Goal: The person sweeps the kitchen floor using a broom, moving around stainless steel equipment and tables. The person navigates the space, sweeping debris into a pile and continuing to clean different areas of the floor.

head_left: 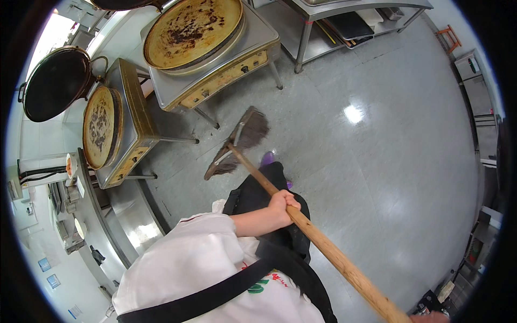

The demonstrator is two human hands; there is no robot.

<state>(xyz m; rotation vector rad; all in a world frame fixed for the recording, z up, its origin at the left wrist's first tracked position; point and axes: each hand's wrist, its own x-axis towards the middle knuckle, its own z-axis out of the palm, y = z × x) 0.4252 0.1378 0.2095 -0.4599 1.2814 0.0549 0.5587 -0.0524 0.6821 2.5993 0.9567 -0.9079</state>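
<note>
Broom: wide-headed broom [258, 174], handle slanting from the lower right up-left, head ahead of the person's feet.
Broom head: dark fringed head [251, 133], looks down on the floor, set diagonally, near the front leg of the large griddle's stand; metal bracket joins it to the pole.
Left hand: left hand [284, 208] wrapped round the wooden pole, fingers closed, forearm across the body.
Right hand: right hand [430, 317] at the pole's near end, cut by the lower edge; cannot tell if clamped.
Floor: grey, shiny floor [388, 177], bright light reflection right of the broom.
Feet: purple shoe [267, 158] just below the broom head, second one partly hidden.
Clothing: white shirt [183, 253], black apron strap [210, 293].
Griddles: large round griddle [194, 32] upper left, browned, dark scorch patches; smaller griddle [99, 126] left of it, raised black lid [58, 83].
Worktop: steel worktop [371, 4] at top, dark tray [349, 25] on the shelf underneath.
</note>
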